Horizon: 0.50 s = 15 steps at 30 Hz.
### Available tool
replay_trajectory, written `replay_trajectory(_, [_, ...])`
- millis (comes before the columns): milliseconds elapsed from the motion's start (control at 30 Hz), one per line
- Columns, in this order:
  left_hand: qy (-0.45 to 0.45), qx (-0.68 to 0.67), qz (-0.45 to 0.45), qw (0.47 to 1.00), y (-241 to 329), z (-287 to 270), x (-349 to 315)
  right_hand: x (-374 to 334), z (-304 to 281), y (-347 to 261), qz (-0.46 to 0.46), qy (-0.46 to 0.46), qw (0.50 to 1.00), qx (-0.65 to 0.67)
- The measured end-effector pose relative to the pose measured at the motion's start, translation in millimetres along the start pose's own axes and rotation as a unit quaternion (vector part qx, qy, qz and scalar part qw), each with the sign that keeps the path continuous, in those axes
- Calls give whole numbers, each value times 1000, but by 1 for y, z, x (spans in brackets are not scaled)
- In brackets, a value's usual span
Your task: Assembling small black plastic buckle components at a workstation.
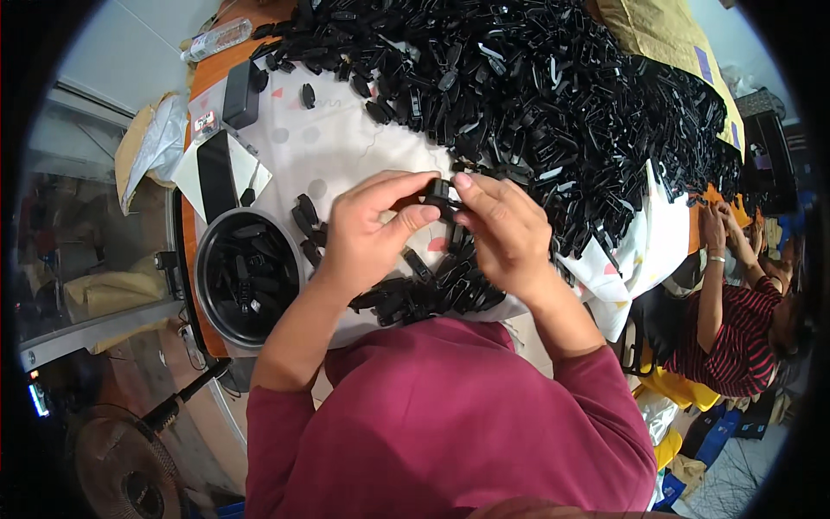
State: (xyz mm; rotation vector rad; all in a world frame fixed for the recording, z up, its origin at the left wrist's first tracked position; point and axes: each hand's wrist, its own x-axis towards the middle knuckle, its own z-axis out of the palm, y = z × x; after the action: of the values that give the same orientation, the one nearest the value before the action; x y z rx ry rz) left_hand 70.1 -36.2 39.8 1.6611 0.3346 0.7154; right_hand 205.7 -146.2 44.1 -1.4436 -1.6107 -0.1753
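Note:
Between my two hands is a small black plastic part; its exact kind I cannot make out. My left hand pinches it from the left with thumb and index finger. From the other side my right hand grips it, thumb and fingertips closed on the part. Below my hands, at the near table edge, lies a small heap of similar black parts. A few more loose black parts lie just left of my left hand. Fingers partly hide the held piece.
A large pile of black plastic parts covers the far and right table. At left stand a metal bowl holding black parts, a dark phone, a black box and a clear bottle. Another person works at right; a fan stands lower left.

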Motion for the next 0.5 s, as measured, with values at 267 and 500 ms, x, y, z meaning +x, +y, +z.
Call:
replay_trajectory(267, [81, -266, -118, 953, -4, 23, -8, -14, 15, -17, 304, 9, 922, 241])
replay_trajectory(500, [96, -229, -230, 941, -40, -10, -27, -9, 23, 5, 430, -214, 833, 275])
